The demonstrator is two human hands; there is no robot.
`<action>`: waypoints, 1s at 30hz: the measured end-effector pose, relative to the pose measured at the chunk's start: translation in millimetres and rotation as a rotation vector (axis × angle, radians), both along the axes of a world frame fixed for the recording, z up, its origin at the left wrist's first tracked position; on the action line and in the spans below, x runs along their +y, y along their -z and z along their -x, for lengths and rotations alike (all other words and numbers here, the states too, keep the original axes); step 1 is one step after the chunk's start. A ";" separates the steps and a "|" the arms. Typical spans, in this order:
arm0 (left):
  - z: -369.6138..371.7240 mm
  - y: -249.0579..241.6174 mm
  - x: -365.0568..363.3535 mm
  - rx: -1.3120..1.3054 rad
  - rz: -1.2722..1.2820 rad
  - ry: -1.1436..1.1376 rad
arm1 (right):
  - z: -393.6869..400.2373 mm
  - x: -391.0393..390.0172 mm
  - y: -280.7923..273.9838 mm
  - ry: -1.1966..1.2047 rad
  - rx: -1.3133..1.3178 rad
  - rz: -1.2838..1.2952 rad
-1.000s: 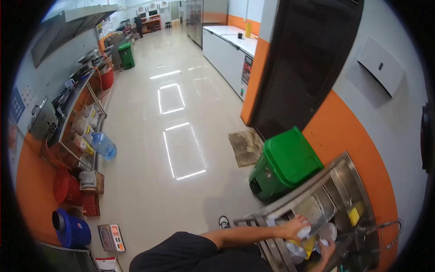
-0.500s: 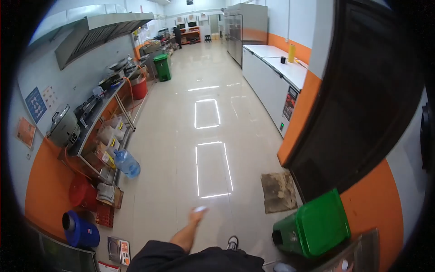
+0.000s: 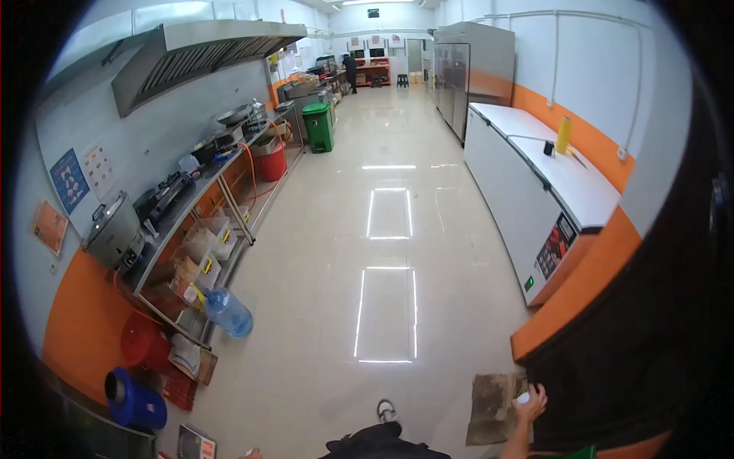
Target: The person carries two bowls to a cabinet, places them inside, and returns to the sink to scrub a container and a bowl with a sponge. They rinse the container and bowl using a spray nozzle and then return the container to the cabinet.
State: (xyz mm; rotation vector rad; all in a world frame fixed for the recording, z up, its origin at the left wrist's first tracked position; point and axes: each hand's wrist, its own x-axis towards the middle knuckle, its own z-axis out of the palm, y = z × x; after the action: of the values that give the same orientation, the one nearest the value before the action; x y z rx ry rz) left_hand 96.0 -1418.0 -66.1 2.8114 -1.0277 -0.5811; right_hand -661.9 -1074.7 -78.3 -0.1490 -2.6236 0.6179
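My right hand is at the lower right, in front of the dark doorway and above a worn brown mat. Its fingers are closed around a small white rounded object, whose kind I cannot make out. Only a small part of my left hand shows at the bottom edge. A bit of something white is visible at its fingers. One shoe is stepping forward on the tiled floor.
A long white chest freezer lines the right wall, with steel refrigerators beyond it. On the left stand a steel worktable, a blue water bottle, a blue drum and a green bin. Far back is a person.
I have moved forward, and the near green bin has mostly dropped out of view. My left hand has swung back to the bottom edge; my right hand has swung forward.
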 end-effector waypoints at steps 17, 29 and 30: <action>734.8 -5.6 -558.5 0.665 0.249 0.741 | 242.4 -335.9 73.2 0.326 -0.591 1.393; 686.6 87.5 -661.0 0.298 -0.268 0.224 | 651.8 -934.1 -36.3 -0.459 -0.879 2.043; 701.5 83.6 -689.2 0.299 -0.259 0.209 | 672.7 -986.2 -53.9 -0.588 -0.863 2.038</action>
State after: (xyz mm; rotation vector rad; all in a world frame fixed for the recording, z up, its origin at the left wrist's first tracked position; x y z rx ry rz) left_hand -605.5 -2107.2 -149.7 2.7161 -1.2682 -1.1962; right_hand -1334.5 -2060.9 -24.4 -0.2218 -1.2065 3.6137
